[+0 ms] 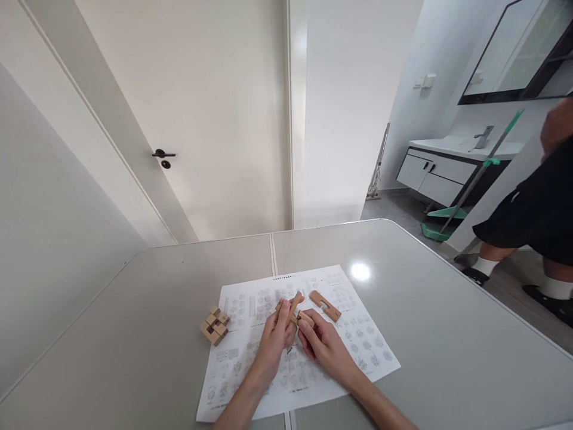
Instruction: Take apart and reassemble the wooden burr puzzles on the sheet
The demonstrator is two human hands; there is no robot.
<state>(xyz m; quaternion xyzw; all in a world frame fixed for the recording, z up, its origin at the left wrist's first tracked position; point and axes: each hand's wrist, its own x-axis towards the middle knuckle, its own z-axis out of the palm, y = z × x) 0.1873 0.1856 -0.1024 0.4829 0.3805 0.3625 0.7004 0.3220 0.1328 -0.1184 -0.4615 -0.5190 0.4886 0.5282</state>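
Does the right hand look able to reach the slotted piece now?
Probably yes: the slotted piece lies just beyond the right hand with nothing between, though that hand holds a block.

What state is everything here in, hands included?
Left hand: gripping wooden pieces
Right hand: pinching a small wooden piece
Slotted piece: flat on the sheet, unheld
Block cluster: unheld, at the sheet's left edge
Sheet: spread flat on the table
Door: apparently shut
Cabinet: fronts shut

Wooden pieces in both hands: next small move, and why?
Probably ease the short tan wooden piece in the right hand against the narrow tan wooden bar in the left hand: they're close together, while the slotted tan wooden bar lies apart on the white printed paper.
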